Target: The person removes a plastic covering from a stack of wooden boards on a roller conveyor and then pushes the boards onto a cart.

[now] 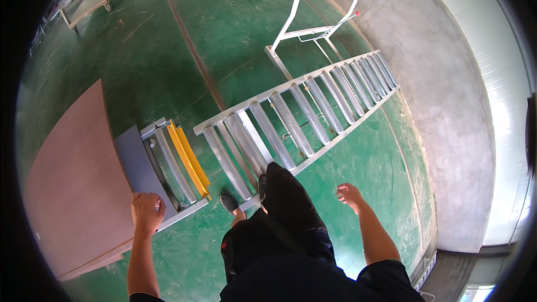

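Observation:
My left hand (147, 211) is curled into a loose fist over the near edge of a large brown board (72, 184), beside a grey panel (140, 162). Nothing shows in its fingers, and I cannot tell whether it touches the board. Held out over the green floor, my right hand (350, 197) is empty, its fingers half bent and apart. In front of me stretches a roller conveyor (302, 113) with metal rollers in a pale frame. My feet are at its near end. A short roller section (174, 159) with a yellow angled bar (189, 159) sits left of it.
A white tubular handle frame (293, 17) rises at the conveyor's far side. Along the right runs a concrete strip (425, 78) next to a pale wall (492, 61). A wheeled cart (92, 5) stands far left on the green floor (179, 72).

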